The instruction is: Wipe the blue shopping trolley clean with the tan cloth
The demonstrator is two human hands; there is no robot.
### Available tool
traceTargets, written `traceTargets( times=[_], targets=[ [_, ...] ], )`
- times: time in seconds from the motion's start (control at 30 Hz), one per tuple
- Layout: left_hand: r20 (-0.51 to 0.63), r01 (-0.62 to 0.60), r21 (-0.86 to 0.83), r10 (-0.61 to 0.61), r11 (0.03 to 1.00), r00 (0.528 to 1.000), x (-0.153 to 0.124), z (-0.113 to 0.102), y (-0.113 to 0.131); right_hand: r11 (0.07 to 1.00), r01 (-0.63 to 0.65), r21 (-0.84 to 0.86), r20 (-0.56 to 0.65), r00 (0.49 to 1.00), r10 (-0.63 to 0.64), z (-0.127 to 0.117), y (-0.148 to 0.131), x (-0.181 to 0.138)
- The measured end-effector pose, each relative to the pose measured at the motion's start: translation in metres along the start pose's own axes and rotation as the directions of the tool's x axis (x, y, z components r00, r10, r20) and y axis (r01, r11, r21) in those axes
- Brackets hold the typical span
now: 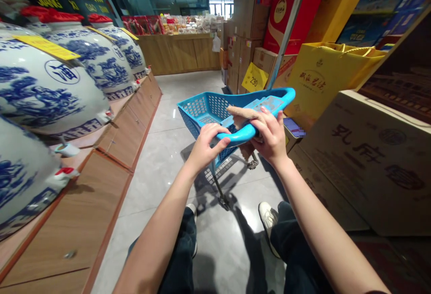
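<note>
The small blue plastic shopping cart point(207, 110) stands on the grey tiled floor point(168, 119) in the aisle, directly in front of the person, with its mesh basket tilted to the left. The left hand point(205, 143) is closed around the curved blue handle point(236, 135) at its near end, with the thumb on top. The right hand point(271, 137) grips the same handle just beside it, the fingers folded over the bar. A beige soft piece point(243, 113) lies across the handle, touching the fingers of the right hand; what it is cannot be told, and its lower part is hidden behind the bar. The inside of the basket is mostly covered by the hands and the handle. Under the cart only one small wheel point(252, 164) and a thin leg are clear.

Below, a white shoe point(267, 217) shows between the dark trouser legs; the other shoe is almost hidden by the left arm.

On the left, large white-and-blue porcelain jars point(43, 92) stand on a wooden shelf point(84, 213), and the nearest one is cut off by the edge. On the right there are a brown cardboard box point(370, 159) with printed characters and a yellow paper bag point(319, 78). A yellow price tag point(254, 78) reads 230. The far counter is too small to read.
</note>
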State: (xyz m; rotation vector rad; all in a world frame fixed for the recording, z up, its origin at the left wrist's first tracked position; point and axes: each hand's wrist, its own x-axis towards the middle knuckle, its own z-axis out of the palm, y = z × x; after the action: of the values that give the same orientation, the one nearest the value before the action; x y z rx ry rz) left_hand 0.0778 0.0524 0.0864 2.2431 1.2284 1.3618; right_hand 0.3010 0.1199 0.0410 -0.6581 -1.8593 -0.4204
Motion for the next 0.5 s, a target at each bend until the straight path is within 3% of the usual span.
traceTargets(
  times=[0.13, 0.23, 0.33, 0.5],
  targets=[
    [-0.006, -0.002, 0.015, 0.002, 1.0, 1.0, 0.0, 0.002, 0.002, 0.994, -0.112, 0.012, -0.072, 0.991, 0.112, 0.004, -0.006, -0.003],
    [-0.013, 0.025, 0.028, -0.025, 0.999, 1.0, -0.001, 0.002, 0.001, 0.997, -0.011, 0.072, -0.07, 0.997, 0.016, 0.009, -0.02, -0.002],
    [-0.012, 0.056, 0.031, -0.055, 0.998, 0.998, -0.001, 0.0, 0.0, 0.996, 0.065, 0.061, -0.009, 0.998, -0.065, 0.005, -0.012, 0.001],
    [-0.007, 0.021, -0.001, -0.021, 1.0, 1.0, 0.0, 0.0, 0.002, 0.991, -0.123, -0.045, -0.019, 0.992, 0.122, -0.003, 0.007, 0.002]
  ],
)
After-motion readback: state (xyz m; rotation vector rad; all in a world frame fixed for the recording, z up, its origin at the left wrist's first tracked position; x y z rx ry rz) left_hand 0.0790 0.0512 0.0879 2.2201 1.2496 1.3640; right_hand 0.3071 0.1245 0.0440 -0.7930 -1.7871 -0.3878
